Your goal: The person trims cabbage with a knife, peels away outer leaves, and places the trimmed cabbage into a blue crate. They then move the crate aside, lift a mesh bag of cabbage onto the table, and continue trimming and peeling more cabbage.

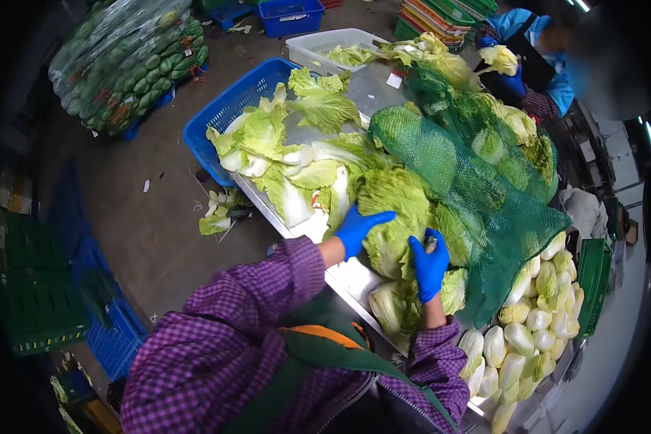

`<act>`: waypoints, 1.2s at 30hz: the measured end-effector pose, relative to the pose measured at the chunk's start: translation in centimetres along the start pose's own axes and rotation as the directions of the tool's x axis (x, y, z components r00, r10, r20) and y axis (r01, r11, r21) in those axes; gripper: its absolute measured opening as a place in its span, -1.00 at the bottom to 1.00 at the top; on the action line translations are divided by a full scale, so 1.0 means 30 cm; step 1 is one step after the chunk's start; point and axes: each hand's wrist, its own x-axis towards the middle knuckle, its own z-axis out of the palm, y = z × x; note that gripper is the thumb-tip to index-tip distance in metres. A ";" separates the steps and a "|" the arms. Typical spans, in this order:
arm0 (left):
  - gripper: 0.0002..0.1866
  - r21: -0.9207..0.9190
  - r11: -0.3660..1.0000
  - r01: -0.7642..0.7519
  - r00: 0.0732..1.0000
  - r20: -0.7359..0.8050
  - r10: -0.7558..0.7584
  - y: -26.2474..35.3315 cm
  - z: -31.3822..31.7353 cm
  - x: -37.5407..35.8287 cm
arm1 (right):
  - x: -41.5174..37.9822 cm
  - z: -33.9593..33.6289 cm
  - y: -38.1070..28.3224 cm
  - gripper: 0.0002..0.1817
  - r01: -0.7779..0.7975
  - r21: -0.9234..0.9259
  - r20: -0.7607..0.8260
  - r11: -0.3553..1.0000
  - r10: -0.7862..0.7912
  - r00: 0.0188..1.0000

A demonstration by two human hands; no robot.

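Note:
A leafy napa cabbage [396, 199] lies on the metal table in front of me. My left hand [358, 231], in a blue glove, grips its left side, with the thumb over the leaves and the other fingers hidden. Close to its lower right side is my right hand [430, 267], also gloved in blue. Its fingers are curled around a small, dull-coloured object that I cannot make out. Loose outer leaves [296, 170] are piled to the left. On the right, a green mesh bag [459, 163] holds more cabbages. Another cabbage [390, 307] lies near the table's front edge.
Trimmed cabbages [524, 340] are stacked at the right. A blue crate [202, 130] stands beyond the table's left edge, and a white crate [340, 40] at the far end. Across the table, a person in blue [535, 36] handles a cabbage. Wrapped green produce [130, 65] stands back left.

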 end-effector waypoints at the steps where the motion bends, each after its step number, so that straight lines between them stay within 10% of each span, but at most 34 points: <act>1: -0.42 -0.023 0.999 0.026 0.999 -0.044 -0.027 0.023 -0.067 0.025 | -0.009 0.029 -0.128 -0.59 -0.054 0.032 0.039 0.998 0.053 0.998; 2: -0.47 -0.141 0.985 0.097 0.993 -0.056 -0.106 0.086 -0.121 0.019 | 0.003 0.109 -0.145 -0.63 0.167 0.083 -0.052 0.982 -0.163 0.985; 4: -0.52 -0.251 0.963 0.097 0.991 -0.064 -0.117 0.202 -0.248 0.013 | 0.029 0.213 -0.347 -0.67 0.011 0.094 0.108 0.995 -0.021 0.994; 6: -0.51 -0.414 0.903 0.118 0.977 -0.117 -0.181 0.322 -0.393 0.044 | 0.089 0.468 -0.382 -0.65 0.347 0.179 -0.027 0.921 -0.348 0.937; 7: -0.50 -0.394 0.919 0.011 0.983 -0.166 -0.083 0.299 -0.576 0.135 | 0.116 0.517 -0.489 -0.60 0.096 0.135 0.259 0.986 -0.128 0.957; 11: -0.48 -0.365 0.928 -0.078 0.969 -0.248 -0.017 0.522 -0.798 0.161 | 0.270 0.867 -0.604 -0.65 0.257 0.079 0.382 0.963 -0.267 0.885; 16: -0.48 0.244 0.948 0.204 0.910 -0.405 -0.091 0.716 -0.947 0.108 | 0.368 0.914 -0.585 -0.78 0.094 0.082 0.111 0.992 -0.103 0.988; 18: -0.42 0.536 0.839 0.095 0.921 -0.367 0.131 0.773 -1.007 0.103 | 0.344 0.834 -0.474 -0.72 0.013 0.122 -0.039 0.992 -0.008 0.999; 20: -0.34 0.913 0.284 -0.293 0.817 0.085 0.571 0.830 -0.980 0.123 | 0.261 0.779 -0.397 -0.65 -0.190 0.334 0.020 0.923 0.195 0.981; 24: 0.02 0.696 -0.289 -0.657 0.701 0.705 0.105 0.864 -0.582 0.150 | 0.075 0.807 -0.410 -0.51 -0.505 0.522 0.298 0.687 0.408 0.863; 27: 0.22 0.492 -0.572 -0.657 0.714 0.649 -0.262 0.740 -0.516 0.288 | 0.026 0.827 -0.450 -0.47 -0.477 0.535 0.156 0.697 0.473 0.867; 32: 0.11 0.550 -0.476 -0.686 0.694 0.692 -0.199 0.803 -0.607 0.366 | -0.063 0.765 -0.537 -0.56 -0.497 0.644 0.326 0.581 0.379 0.866; 36: 0.10 0.543 -0.574 -0.613 0.754 0.619 -0.220 0.852 -0.676 0.371 | -0.095 0.886 -0.486 -0.59 -0.387 0.476 0.248 0.790 0.301 0.921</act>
